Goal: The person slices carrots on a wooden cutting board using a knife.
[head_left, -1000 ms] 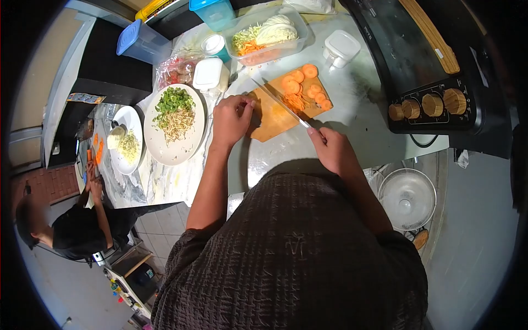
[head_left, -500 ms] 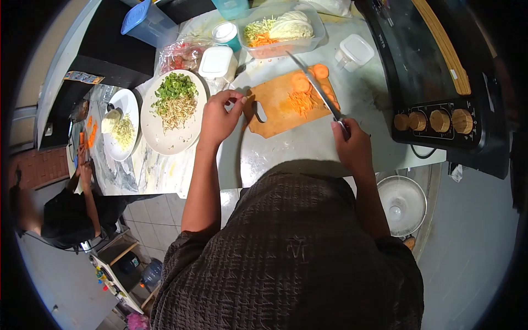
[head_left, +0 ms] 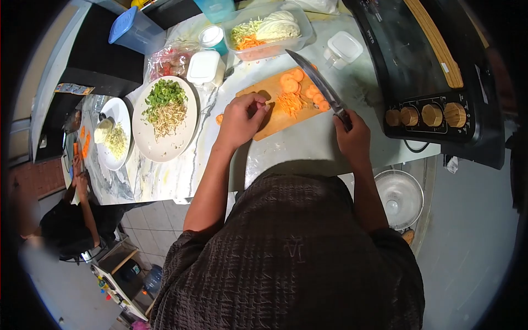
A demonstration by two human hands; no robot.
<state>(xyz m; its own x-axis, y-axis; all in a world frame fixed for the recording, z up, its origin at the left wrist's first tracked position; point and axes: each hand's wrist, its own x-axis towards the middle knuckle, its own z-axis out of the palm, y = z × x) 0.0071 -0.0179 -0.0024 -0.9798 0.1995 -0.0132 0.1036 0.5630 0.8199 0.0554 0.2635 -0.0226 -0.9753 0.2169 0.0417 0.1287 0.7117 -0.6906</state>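
Note:
A knife [head_left: 316, 80] is in my right hand [head_left: 352, 135], its blade pointing up and left past the right end of the orange cutting board [head_left: 275, 128]. Shredded carrot [head_left: 291, 104] lies mid-board, with round carrot slices [head_left: 290, 83] behind it and more at the right edge. Over the board's left part is my left hand [head_left: 243, 118], thumb and fingers drawn together; whether something small sits between them is hidden. An orange piece [head_left: 219, 119] shows just left of that hand.
A clear tub [head_left: 267, 53] of cabbage and carrot stands behind the board. White-lidded containers [head_left: 205, 68], a plate of greens and sprouts [head_left: 138, 137] and another plate [head_left: 125, 157] are left. A black oven [head_left: 434, 118] stands right. A co-worker [head_left: 66, 225] is at far left.
The knife has lifted from over the board and moved right with my right hand. My left hand has gone from the board's left edge to over its left part.

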